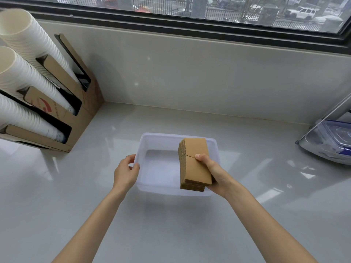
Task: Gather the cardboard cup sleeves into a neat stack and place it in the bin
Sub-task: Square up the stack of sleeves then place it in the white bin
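The right hand (212,171) pinches a thick stack of cardboard cup sleeves (194,164), thumb on the top face and fingers under it, holding it over the right side of the white plastic bin (144,143); whether its lower edge already touches the bin's floor is hard to tell from this angle. The left hand (126,171) curls around the bin's left rim, steadying it. The stack's edges look slightly fanned, so a loose release could let the sleeves slide apart and spoil the neat pile, and a lower corner might catch on the near wall. The pale table (171,234) is glossy and probably slick, so the light bin could skid without that bracing hand. A cardboard cup dispenser (79,111) holding white paper cups (24,73) stands at left beneath a window (190,6).
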Available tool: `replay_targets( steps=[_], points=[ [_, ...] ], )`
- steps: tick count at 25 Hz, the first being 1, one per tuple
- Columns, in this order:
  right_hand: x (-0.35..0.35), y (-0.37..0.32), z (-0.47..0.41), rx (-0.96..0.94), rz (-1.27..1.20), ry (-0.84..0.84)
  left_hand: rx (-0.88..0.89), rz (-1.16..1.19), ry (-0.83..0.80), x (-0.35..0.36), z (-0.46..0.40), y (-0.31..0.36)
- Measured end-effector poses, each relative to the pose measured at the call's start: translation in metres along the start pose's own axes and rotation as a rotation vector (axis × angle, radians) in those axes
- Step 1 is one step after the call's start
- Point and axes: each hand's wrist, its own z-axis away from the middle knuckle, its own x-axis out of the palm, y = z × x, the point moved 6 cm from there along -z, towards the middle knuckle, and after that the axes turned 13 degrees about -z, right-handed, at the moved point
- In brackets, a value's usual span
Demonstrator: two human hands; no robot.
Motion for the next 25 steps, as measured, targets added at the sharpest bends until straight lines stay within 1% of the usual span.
replay_targets(
  steps=[4, 9, 13, 16, 25],
  points=[
    [0.0, 0.0, 0.001, 0.004, -0.031, 0.009, -0.001, 0.026, 0.021, 0.005, 0.01, -0.003],
    [0.023, 0.001, -0.021, 0.009, 0.007, 0.0, -0.033, 0.062, 0.028, 0.007, 0.009, -0.006],
    [0.045, 0.019, -0.046, 0.061, 0.082, 0.002, -0.024, 0.067, 0.052, 0.007, 0.006, -0.004],
    [0.057, 0.036, -0.064, 0.094, 0.153, 0.018, -0.019, 0.118, 0.068, 0.009, 0.005, -0.008],
    [0.074, 0.065, -0.089, 0.108, 0.227, 0.107, 0.006, 0.121, 0.082, 0.013, 0.001, -0.011]
  ],
)
